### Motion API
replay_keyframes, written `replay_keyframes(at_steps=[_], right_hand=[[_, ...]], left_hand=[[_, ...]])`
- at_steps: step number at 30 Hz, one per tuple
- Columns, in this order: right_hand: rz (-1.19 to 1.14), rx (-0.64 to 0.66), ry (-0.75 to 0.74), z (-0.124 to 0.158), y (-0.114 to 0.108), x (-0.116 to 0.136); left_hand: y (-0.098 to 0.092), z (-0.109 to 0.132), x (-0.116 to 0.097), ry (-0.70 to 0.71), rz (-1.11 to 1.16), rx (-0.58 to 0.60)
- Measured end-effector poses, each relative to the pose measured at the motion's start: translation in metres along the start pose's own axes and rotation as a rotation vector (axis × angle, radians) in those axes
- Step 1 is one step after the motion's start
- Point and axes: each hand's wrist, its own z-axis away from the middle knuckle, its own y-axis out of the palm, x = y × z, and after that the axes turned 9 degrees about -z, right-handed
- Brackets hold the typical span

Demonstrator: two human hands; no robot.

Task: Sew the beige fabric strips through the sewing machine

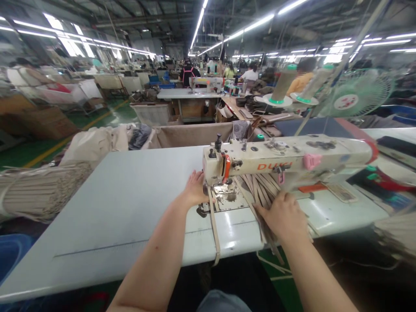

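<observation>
A cream sewing machine [247, 158] stands on the pale worktable. A narrow beige strip [213, 229] runs from under its needle area and hangs over the table's front edge. Left of the machine head, my left hand [194, 190] lies with fingers stretched out and thumb reaching to the strip. The machine head hides part of that hand. Under the machine arm, several loose beige strips [260, 188] fan out in a bundle, some drooping off the front edge. My right hand [286, 216] grips this bundle from above, its thumb across the strips and its fingers curled.
A tied bundle of beige strips [42, 190] lies left of the worktable [130, 195]. Thread cones [281, 84] and a green fan [357, 97] stand at the back right. A fabric-lined bin [191, 134] sits behind the table. Other people work farther off.
</observation>
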Motion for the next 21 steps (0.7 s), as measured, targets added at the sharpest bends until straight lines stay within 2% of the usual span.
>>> replay_keyframes(at_steps=[7, 14, 21], right_hand=[[0.083, -0.021, -0.078, 0.0023, -0.0009, 0.0017], [0.134, -0.035, -0.16, 0.0036, 0.0023, 0.0005], [0.156, 0.009, -0.157, 0.0022, 0.0056, 0.0026]], left_hand=[[-0.0031, -0.001, -0.0006, -0.043, 0.018, 0.032], [0.0003, -0.0049, 0.0044, -0.062, 0.061, -0.044], [0.0025, -0.004, 0.0025, -0.104, 0.1, -0.079]])
